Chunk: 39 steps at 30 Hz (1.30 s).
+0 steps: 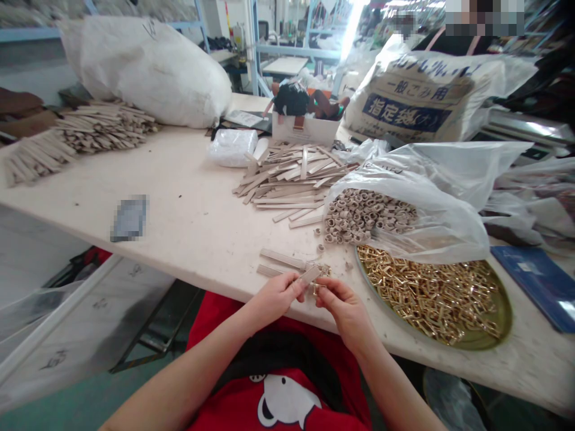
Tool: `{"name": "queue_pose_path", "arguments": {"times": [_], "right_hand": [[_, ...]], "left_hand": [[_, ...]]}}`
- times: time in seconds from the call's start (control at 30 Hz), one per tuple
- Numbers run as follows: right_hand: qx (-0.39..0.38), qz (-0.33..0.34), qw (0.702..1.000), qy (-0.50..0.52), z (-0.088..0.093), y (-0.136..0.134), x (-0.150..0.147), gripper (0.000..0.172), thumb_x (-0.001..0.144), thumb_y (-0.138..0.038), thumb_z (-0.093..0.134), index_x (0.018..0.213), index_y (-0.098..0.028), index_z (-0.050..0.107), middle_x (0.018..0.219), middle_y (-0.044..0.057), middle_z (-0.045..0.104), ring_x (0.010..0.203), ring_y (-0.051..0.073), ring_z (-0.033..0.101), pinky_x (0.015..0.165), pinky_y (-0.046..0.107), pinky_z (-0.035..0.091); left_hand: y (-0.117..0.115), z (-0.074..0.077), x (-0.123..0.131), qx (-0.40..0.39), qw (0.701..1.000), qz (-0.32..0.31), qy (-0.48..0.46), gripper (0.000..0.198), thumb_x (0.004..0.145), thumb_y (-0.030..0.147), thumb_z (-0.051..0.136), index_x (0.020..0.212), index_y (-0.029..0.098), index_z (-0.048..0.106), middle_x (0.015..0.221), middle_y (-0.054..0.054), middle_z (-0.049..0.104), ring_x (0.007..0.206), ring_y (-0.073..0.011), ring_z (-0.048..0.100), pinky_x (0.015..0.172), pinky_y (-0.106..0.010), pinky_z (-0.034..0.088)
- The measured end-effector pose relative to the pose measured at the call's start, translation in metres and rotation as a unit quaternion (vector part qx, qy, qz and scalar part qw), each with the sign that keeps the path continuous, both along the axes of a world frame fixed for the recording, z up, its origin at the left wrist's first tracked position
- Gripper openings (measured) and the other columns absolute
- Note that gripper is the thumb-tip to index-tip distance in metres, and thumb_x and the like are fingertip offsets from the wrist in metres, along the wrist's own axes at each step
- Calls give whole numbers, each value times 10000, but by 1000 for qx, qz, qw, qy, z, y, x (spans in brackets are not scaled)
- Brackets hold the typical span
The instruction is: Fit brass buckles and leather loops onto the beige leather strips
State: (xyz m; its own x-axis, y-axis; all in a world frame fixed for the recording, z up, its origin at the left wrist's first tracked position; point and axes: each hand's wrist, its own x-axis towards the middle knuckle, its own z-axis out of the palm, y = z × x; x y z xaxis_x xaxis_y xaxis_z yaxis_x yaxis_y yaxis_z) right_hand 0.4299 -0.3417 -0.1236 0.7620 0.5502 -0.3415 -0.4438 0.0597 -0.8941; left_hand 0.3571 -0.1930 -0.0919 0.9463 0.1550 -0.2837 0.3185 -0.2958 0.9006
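Pinching, lower centre of frame: L hand (276,296) has thumb + fingers closed on one end of a beige strip (311,275), which angles up-right. R hand (344,305) is just beside it, fingertips pressed together on a small gold fitting (317,289). The fitting is tiny and partly hidden by fingers, so exact shape n/k. Strip end and fitting meet btwn the two hands. Can't tell if the fitting sits round the strip or only against it.

Risks (judgement):
- Work is held at the near edge of the table (193,227), partly over the lap. A slipped pinch would prob. drop the fitting onto the red shirt (211,323) or the floor.
- Strip looks thin + bendy. Gripped at one end only, it could flex away from the fitting.
- R wrist is near the rim of the tray (501,326) of gold fittings, lower right. A wide wrist swing could knock it.

Further up:
- Two more strips (281,258) lie flat just beyond the hands.
- Mid right, a clear bag (440,227) spills beige loops (359,215) and overlaps the tray's far rim. Loose loops could roll in w/ the metal.
- Centre: strip pile (291,176).
- Upper left: white sack (148,66).
- Upper right: printed bag (422,96).
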Motion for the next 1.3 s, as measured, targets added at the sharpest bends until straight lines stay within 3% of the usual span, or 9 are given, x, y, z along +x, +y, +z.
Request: {"name": "queue_pose_path", "arguments": {"times": [0.2,0.4,0.67,0.83,0.97,1.17,1.3], "right_hand": [[95,-70,965,232,2,7,-1,291,540,-215,787,802,-200,660,674,-47,630,520,27,547,509,114,495],[110,-77,949,287,9,4,-4,314,532,-154,786,818,-188,662,680,-40,638,517,27,561,508,100,509],[119,-97,976,154,10,8,-14,228,625,-259,738,829,-192,662,635,-48,578,495,23,479,441,116,432],[122,-109,972,168,9,9,-14,189,629,-278,730,779,-185,663,639,-43,548,504,26,444,442,125,397],[120,-125,975,137,8,11,-17,201,630,-287,723,810,-224,660,663,-37,558,512,46,443,470,163,407],[7,-62,994,-87,10,1,-23,187,737,-359,619,841,-206,648,645,-21,566,593,96,481,599,239,427],[-20,-80,990,-118,10,-3,-18,197,735,-377,615,811,-196,628,588,-31,531,556,101,460,563,248,405]], "left_hand": [[0,-3,-13,106,993,-50,-6,269,861,343,341,759,172,521,649,20,520,615,-114,468,580,-214,332],[2,5,-14,195,974,-110,-36,254,869,309,351,801,180,560,742,-12,578,695,-138,513,626,-221,340],[-14,7,-6,144,986,-59,-56,247,877,316,352,778,168,524,717,-5,560,674,-128,507,601,-214,355],[-22,6,-5,139,985,-45,-96,225,879,274,355,842,176,554,843,-22,593,784,-140,525,701,-226,383],[-24,7,-7,131,987,-21,-93,226,881,271,347,821,175,543,828,-23,587,771,-140,525,697,-229,386],[-27,11,-7,105,991,-25,-84,246,881,285,339,757,171,519,761,-9,567,722,-129,513,661,-223,376],[-27,14,-8,75,995,-28,-62,224,869,310,366,804,171,529,753,-2,572,697,-124,507,641,-223,369]]}}
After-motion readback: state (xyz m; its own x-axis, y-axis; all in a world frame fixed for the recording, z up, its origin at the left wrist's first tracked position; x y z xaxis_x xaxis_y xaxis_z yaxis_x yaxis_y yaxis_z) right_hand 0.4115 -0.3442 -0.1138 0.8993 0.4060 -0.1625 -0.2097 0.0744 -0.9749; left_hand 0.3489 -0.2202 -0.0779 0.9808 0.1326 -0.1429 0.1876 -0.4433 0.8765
